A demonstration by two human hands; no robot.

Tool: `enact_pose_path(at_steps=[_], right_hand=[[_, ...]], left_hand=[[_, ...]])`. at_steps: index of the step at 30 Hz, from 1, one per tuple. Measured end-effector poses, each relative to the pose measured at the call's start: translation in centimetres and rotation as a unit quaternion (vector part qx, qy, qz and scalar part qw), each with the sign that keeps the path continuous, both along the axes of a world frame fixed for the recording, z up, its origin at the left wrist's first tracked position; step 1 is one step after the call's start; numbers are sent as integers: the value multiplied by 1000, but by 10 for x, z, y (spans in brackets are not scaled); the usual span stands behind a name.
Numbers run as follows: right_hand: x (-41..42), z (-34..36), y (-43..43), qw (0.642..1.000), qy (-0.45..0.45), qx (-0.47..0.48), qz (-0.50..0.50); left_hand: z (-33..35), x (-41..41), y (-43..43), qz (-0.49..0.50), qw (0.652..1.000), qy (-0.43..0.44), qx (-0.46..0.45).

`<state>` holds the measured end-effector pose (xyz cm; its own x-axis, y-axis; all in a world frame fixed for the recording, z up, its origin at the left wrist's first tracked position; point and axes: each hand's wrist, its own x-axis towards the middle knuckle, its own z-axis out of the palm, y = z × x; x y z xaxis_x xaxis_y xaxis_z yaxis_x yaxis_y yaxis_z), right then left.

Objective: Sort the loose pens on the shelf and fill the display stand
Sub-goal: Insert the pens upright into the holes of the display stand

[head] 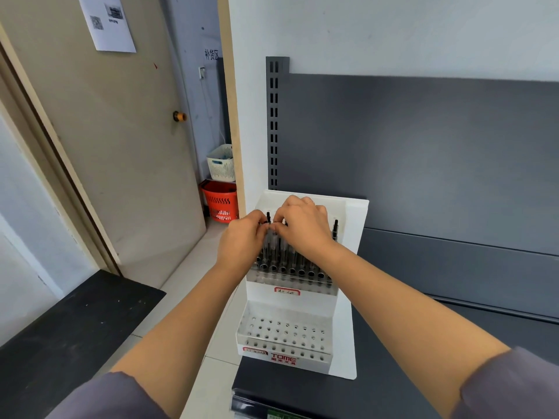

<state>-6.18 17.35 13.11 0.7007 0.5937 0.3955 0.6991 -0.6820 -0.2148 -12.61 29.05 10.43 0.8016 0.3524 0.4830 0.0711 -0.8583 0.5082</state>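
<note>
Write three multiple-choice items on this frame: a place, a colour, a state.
1. Where in the white plastic display stand do the clear-barrelled black pens stand? A lower tier; B upper tier; C both tiers.
2. What colour is the slotted plastic basket below the white lattice basket? A blue; B green; C red.
3. What are the left hand and right hand doing? A pinching pen tops; B hanging idle; C pressing the shelf.
Key: 1 B, the lower tier shows only bare holes; 2 C, its walls are plainly red; 3 A, both hands' fingers curl on pen tops.
</note>
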Motion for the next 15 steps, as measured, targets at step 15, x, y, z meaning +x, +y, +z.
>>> enact_pose_path(at_steps=[15], right_hand=[[4,10,-38,998,-50,32,2]], left_hand=[[25,1,-26,1,993,-107,47]])
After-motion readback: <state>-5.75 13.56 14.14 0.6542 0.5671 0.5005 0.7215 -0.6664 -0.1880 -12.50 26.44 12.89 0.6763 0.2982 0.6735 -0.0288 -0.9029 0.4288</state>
